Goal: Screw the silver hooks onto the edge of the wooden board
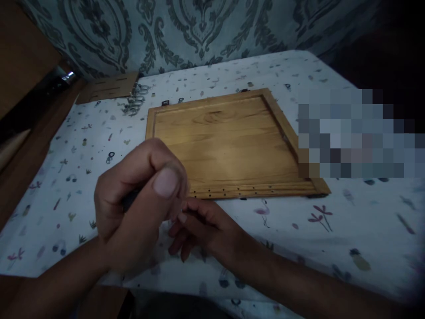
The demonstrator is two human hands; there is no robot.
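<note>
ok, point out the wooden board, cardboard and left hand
Wooden board (219,144): head view, middle of its panel.
Cardboard (109,87): head view, middle of its face.
Left hand (141,215): head view, base of thumb.

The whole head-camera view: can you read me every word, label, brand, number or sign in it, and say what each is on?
None can be read.
Golden-brown wooden panel: grain and small dark dots, no lettering.
White printed cloth: little pictures, such as a flamingo, no words I can make out.
Flat brown cardboard piece: dark marks, too unclear to tell.
Pixelated patch at right: unreadable.
</note>
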